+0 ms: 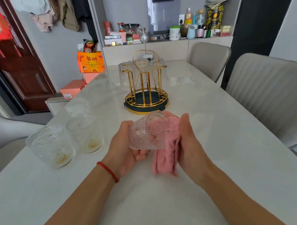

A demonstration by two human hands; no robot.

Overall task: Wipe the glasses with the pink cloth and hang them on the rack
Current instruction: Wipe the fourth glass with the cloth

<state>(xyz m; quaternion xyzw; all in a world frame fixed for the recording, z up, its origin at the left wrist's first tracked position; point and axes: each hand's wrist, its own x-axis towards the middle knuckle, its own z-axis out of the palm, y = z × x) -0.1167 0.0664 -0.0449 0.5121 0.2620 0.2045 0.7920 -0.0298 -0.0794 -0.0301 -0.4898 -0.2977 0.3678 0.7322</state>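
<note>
Glass point(146, 131), pink cloth point(167, 152) between hands, seemingly

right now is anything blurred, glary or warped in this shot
Head view: the held glass and pink cloth are slightly motion-blurred; soft window glare sits on the marble table; wide-angle distortion bends the chairs and door frame at the edges.

light: bright, even, soft shadows | blur: slight on hands | edges: wide-angle bowing
</note>
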